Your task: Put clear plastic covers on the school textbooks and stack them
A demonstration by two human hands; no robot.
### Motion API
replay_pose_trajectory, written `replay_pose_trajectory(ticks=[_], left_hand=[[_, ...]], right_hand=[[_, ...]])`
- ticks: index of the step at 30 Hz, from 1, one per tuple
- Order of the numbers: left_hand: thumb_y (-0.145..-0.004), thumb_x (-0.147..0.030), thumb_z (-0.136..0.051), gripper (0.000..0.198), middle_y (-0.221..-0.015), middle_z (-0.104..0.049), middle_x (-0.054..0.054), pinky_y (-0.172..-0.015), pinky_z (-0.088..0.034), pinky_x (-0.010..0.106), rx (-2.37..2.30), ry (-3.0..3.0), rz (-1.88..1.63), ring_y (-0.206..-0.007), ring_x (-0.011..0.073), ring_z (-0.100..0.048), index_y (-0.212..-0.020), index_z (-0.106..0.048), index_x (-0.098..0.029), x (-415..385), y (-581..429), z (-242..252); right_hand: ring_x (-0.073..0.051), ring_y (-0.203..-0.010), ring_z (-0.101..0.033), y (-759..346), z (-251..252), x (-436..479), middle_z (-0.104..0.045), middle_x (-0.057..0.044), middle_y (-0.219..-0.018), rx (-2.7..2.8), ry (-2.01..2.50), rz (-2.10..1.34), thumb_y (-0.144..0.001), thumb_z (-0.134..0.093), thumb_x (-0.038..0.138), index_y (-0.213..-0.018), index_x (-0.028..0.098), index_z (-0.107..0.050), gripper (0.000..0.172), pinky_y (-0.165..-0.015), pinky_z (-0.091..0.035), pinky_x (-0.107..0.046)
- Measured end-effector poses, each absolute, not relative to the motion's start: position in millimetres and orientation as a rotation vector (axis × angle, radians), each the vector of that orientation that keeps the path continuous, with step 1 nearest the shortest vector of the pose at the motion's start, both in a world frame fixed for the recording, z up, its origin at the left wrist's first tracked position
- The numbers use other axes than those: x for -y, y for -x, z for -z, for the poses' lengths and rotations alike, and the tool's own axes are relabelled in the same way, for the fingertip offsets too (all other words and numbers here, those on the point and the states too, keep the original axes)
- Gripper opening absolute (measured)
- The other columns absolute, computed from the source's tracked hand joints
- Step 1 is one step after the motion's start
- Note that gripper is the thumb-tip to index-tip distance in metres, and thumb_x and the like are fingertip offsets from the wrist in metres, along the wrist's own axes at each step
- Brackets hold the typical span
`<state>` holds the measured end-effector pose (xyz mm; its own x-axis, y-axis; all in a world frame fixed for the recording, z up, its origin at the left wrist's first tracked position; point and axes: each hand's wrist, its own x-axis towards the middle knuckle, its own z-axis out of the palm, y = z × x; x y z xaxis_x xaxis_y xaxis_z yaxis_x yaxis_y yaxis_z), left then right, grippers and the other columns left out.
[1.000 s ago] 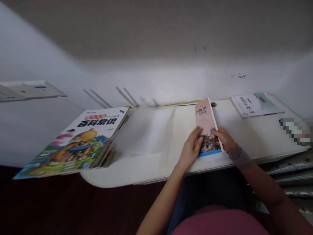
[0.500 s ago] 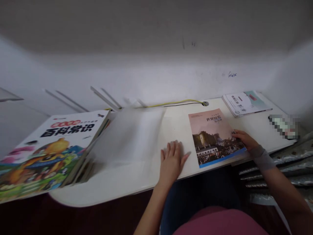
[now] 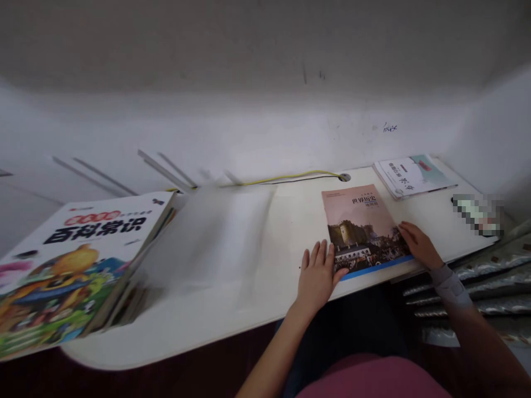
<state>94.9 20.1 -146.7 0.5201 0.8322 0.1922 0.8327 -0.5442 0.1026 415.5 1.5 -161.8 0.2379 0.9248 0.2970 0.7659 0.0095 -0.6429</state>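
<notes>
A world history book (image 3: 360,226) with a pinkish cover and a castle picture lies flat on the white desk (image 3: 286,232). At its lower left edge rests my left hand (image 3: 317,276), open, fingers stretched forward and thumb touching the book's corner. On the opposite side, my right hand (image 3: 420,246) lies against the right edge with its fingers extended; its thumb is hidden. Behind the book, to the right, is a small stack of books (image 3: 415,176) with a white and pale green cover.
A large colourful encyclopedia (image 3: 83,265) tops a pile at the left. Beside it lies a blurred whitish sheet-like patch (image 3: 211,232). A yellow cable (image 3: 286,177) runs along the wall to a desk hole (image 3: 344,177). A phone-like object (image 3: 477,215), partly pixelated, sits far right.
My left hand has moved right, from bare desk to the book's left edge. My right hand has loosened from the book's edge and straightened its fingers. The book has turned slightly.
</notes>
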Motion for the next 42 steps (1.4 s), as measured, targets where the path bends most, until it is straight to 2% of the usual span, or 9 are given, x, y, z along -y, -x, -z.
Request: replay_pose_trajectory(ticks=[3,12,18,22,26,31,36,39,42], left_hand=[[-0.087,-0.056,-0.038,0.066,-0.141,-0.041,0.019,-0.106,-0.03,0.052,1.488,2.728,0.313,-0.131,0.0329,-0.036,-0.135,-0.045,-0.011,-20.1,-94.5,144.7],[-0.087,-0.057,-0.037,0.066,-0.141,-0.041,0.017,-0.106,-0.031,0.051,1.488,2.697,0.321,-0.132,0.0317,-0.036,-0.135,-0.045,-0.012,-10.0,-104.7,147.0],[-0.089,-0.041,-0.046,0.059,-0.144,-0.036,0.019,-0.108,-0.029,0.051,1.485,2.761,0.573,-0.136,0.0313,-0.028,-0.138,-0.037,-0.01,-6.5,-126.9,137.1],[-0.088,-0.043,-0.047,0.061,-0.146,-0.032,0.018,-0.108,-0.031,0.047,1.221,3.13,0.665,-0.138,0.0292,-0.024,-0.138,-0.035,-0.011,-9.1,-162.9,132.3],[-0.086,-0.048,-0.049,0.065,-0.145,-0.034,0.019,-0.108,-0.03,0.05,1.273,3.301,0.663,-0.135,0.0301,-0.03,-0.138,-0.033,-0.012,-9.0,-192.4,139.8],[-0.081,-0.051,-0.055,0.069,-0.141,-0.041,0.018,-0.108,-0.027,0.054,1.432,3.303,0.807,-0.134,0.0326,-0.032,-0.135,-0.037,-0.014,-7.5,-197.5,142.5],[-0.075,-0.042,-0.066,0.062,-0.134,-0.048,0.017,-0.107,-0.029,0.053,1.457,3.322,1.019,-0.13,0.0325,-0.037,-0.127,-0.047,-0.015,-9.4,-195.4,141.0],[-0.077,-0.033,-0.065,0.041,-0.116,-0.06,0.013,-0.097,-0.042,0.044,1.555,3.306,1.275,-0.112,0.0258,-0.054,-0.114,-0.057,-0.016,-10.0,-194.6,141.1],[-0.081,-0.027,-0.058,0.021,-0.089,-0.066,0.005,-0.077,-0.051,0.032,1.816,3.216,1.568,-0.082,0.0166,-0.062,-0.1,-0.062,-0.018,-6.3,-188.2,136.8]], right_hand=[[-0.026,-0.117,-0.052,-413.6,165.8,2.1,-0.059,-0.016,-0.122,1.639,1.796,-0.243,-0.088,-0.04,0.046,-0.107,0.014,-0.064,0.044,-0.104,-0.037,-0.049],[-0.026,-0.115,-0.055,-401.5,155.7,14.6,-0.06,-0.012,-0.123,1.62,1.825,-0.251,-0.087,-0.043,0.042,-0.12,0.019,-0.058,0.043,-0.101,-0.041,-0.048],[-0.024,-0.117,-0.053,-400.1,132.3,21.2,-0.058,-0.007,-0.127,1.34,1.66,-0.566,-0.082,-0.054,0.04,-0.122,0.021,-0.057,0.044,-0.104,-0.037,-0.044],[-0.024,-0.112,-0.057,-404.6,119.8,23.4,-0.057,-0.007,-0.128,1.125,1.445,-0.963,-0.073,-0.065,0.034,-0.127,0.025,-0.051,0.056,-0.094,-0.046,-0.041],[-0.02,-0.09,-0.064,-408.5,116.0,24.9,-0.067,-0.004,-0.105,0.986,1.363,-1.156,-0.065,-0.072,0.03,-0.135,0.028,-0.04,0.077,-0.079,-0.052,-0.036],[-0.016,-0.073,-0.061,-402.2,116.2,18.3,-0.063,0.004,-0.075,0.98,1.375,-1.076,-0.062,-0.075,0.03,-0.138,0.027,-0.035,0.087,-0.071,-0.051,-0.033],[-0.013,-0.058,-0.053,-396.8,118.2,11.6,-0.052,0.007,-0.061,1.101,1.476,-0.92,-0.067,-0.073,0.037,-0.138,0.023,-0.037,0.081,-0.057,-0.048,-0.028],[-0.014,-0.062,-0.055,-400.4,118.8,13.1,-0.055,0.004,-0.069,1.231,1.588,-0.67,-0.071,-0.068,0.044,-0.131,0.021,-0.047,0.068,-0.06,-0.05,-0.031],[-0.021,-0.087,-0.06,-399.9,112.9,17.5,-0.062,-0.008,-0.096,1.338,1.653,-0.217,-0.082,-0.056,0.047,-0.124,0.019,-0.054,0.05,-0.08,-0.051,-0.041]])
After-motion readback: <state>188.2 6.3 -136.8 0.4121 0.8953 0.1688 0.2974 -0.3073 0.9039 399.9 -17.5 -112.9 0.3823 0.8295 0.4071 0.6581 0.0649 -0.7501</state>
